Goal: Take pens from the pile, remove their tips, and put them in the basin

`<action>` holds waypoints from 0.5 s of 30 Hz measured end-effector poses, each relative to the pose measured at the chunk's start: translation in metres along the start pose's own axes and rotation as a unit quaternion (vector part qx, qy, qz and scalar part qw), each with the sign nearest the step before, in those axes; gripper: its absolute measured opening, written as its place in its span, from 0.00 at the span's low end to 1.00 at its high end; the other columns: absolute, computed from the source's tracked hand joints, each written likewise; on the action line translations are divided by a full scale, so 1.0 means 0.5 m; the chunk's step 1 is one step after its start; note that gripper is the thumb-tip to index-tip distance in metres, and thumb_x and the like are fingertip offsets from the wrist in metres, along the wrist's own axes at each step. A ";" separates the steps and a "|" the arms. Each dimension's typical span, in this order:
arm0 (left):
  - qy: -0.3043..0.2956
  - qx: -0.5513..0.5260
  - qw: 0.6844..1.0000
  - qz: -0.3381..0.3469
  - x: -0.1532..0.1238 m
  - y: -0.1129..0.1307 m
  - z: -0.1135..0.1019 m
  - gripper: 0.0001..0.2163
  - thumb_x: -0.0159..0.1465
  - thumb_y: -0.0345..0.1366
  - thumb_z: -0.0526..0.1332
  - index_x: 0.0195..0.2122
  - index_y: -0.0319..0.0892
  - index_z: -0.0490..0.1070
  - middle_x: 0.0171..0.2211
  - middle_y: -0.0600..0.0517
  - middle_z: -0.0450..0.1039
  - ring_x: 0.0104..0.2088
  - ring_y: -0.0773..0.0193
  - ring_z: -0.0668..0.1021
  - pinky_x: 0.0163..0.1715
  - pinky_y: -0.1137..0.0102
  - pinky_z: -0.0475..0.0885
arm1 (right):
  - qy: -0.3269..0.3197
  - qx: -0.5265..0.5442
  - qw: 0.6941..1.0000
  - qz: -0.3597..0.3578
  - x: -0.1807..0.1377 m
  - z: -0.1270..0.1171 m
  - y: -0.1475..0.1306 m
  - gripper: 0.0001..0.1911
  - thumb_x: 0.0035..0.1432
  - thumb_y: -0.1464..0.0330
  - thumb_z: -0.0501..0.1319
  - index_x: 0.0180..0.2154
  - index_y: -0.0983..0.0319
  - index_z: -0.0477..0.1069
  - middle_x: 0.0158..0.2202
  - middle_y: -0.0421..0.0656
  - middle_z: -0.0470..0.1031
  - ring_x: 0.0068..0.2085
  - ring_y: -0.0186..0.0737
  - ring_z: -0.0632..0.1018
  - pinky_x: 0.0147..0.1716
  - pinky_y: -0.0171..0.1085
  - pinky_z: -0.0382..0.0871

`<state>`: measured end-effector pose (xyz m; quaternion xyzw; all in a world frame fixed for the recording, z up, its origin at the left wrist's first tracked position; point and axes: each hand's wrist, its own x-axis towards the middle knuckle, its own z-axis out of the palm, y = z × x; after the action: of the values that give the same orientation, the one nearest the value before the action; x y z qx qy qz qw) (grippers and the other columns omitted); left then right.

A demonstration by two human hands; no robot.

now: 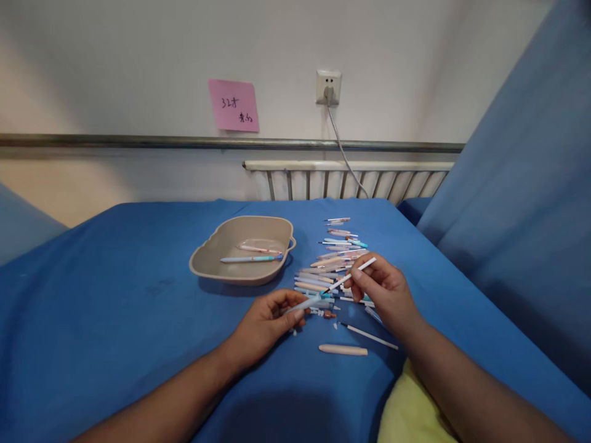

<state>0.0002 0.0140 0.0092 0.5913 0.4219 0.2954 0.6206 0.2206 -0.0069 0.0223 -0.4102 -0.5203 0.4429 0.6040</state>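
My left hand (277,317) is closed around a light blue pen barrel (305,304), tilted up to the right. Between the thumb and fingers of my right hand (381,289) is a white pen refill (353,274), its dark tip down at the barrel's upper end. Whether the tip is inside the barrel I cannot tell. Under and behind both hands lie several pastel pen barrels (314,280) and refills. Closer to me rest a peach pen barrel (343,350) and another white refill (372,337). A small brown piece (329,314) sits near my left fingertips.
A beige basin (201,271) on the blue cloth (138,320) holds a blue pen (247,259) and a pinkish pen (258,249). Yellow fabric (410,409) is by my right forearm. Behind are a rail (161,141), a socket with a cable (329,89) and a blue curtain (521,166) at right.
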 end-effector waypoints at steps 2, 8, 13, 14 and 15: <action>0.000 0.000 1.000 0.000 0.000 -0.001 0.000 0.13 0.54 0.38 0.66 0.39 0.38 0.72 0.28 0.53 0.73 0.28 0.68 0.72 0.29 0.73 0.66 | -0.002 -0.005 1.000 0.000 0.001 0.000 0.001 0.09 0.56 0.63 0.61 0.29 0.61 0.65 0.24 0.37 0.73 0.20 0.30 0.69 0.21 0.31 0.63; -0.001 0.002 1.000 0.004 0.001 -0.003 -0.001 0.13 0.54 0.38 0.66 0.38 0.38 0.72 0.28 0.52 0.73 0.27 0.68 0.72 0.29 0.72 0.67 | -0.010 -0.009 1.000 0.002 0.000 0.002 0.004 0.09 0.56 0.62 0.61 0.30 0.60 0.66 0.24 0.38 0.74 0.20 0.30 0.69 0.22 0.31 0.63; 0.007 0.021 1.000 0.007 0.003 -0.003 -0.002 0.13 0.55 0.39 0.65 0.38 0.38 0.73 0.28 0.52 0.73 0.27 0.67 0.72 0.29 0.72 0.68 | -0.006 -0.018 1.000 0.003 0.000 0.000 0.001 0.09 0.55 0.62 0.62 0.29 0.60 0.66 0.23 0.37 0.74 0.20 0.30 0.69 0.21 0.31 0.63; 0.007 0.026 1.000 0.007 0.003 -0.003 -0.002 0.13 0.55 0.39 0.65 0.38 0.38 0.73 0.28 0.51 0.73 0.27 0.67 0.72 0.29 0.72 0.68 | -0.007 -0.022 1.000 0.003 0.000 -0.001 0.001 0.09 0.55 0.62 0.62 0.29 0.60 0.66 0.23 0.37 0.74 0.20 0.30 0.69 0.21 0.32 0.63; 0.007 0.029 1.000 0.009 0.003 -0.002 -0.002 0.12 0.55 0.39 0.65 0.38 0.38 0.73 0.28 0.51 0.73 0.27 0.67 0.72 0.29 0.72 0.68 | -0.009 -0.024 1.000 0.002 0.000 -0.001 0.001 0.09 0.55 0.62 0.62 0.30 0.60 0.66 0.23 0.37 0.74 0.20 0.31 0.69 0.21 0.32 0.63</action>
<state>-0.0001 0.0156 0.0078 0.6107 0.4293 0.2922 0.5978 0.2211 -0.0069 0.0218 -0.4210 -0.5356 0.4353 0.5886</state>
